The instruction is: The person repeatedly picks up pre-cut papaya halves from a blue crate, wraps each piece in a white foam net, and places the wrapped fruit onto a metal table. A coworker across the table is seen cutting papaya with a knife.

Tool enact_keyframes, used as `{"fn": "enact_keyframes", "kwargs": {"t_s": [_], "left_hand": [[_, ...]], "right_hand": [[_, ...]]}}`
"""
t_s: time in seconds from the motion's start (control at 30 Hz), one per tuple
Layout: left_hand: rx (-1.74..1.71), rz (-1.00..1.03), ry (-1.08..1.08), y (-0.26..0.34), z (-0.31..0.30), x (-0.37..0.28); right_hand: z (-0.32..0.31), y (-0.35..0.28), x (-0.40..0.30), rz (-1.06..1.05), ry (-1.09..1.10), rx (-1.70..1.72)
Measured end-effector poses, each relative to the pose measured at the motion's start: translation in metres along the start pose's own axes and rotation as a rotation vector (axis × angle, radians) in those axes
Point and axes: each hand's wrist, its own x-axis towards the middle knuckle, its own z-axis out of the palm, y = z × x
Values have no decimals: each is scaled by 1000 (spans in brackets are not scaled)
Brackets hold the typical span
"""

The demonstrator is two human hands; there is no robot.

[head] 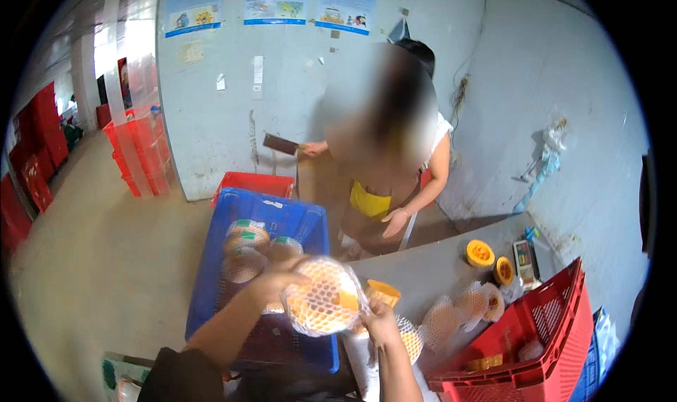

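Observation:
Between my two hands is a cut pumpkin piece (321, 296) in a white foam net sleeve, its orange flesh showing through the mesh. My left hand (280, 283) grips its left side, and my right hand (380, 317) holds the right edge of the net. Below and left of it stands a blue plastic crate (209, 275), with several net-wrapped pieces (244, 264) inside, some bearing green labels. An unwrapped pumpkin piece (384, 292) lies on the grey table just beyond my right hand. Another netted piece (410, 339) is beside my right wrist.
Across the grey table (433, 264) stands a person (391, 180) holding a cleaver (281, 144). Cut pumpkin halves (480, 253), foam nets (441, 322) and a scale (525, 262) lie on the table. A tilted red crate (529, 344) is at the right; another red crate (259, 182) stands behind the blue one.

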Motion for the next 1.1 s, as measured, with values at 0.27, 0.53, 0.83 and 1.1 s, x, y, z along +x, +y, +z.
{"fn": "enact_keyframes", "kwargs": {"t_s": [0.27, 0.53, 0.83, 1.1], "left_hand": [[-67, 15, -116, -1, 11, -33], [-383, -411, 14, -99, -36, -55], [-349, -535, -235, -120, -20, -22], [-552, -676, -288, -126, -26, -19]], "right_hand": [[10, -34, -28, 71, -53, 197], [3, 61, -64, 313, -22, 525], [-12, 89, -106, 303, 99, 627], [-7, 121, -119, 215, 66, 865]]}}
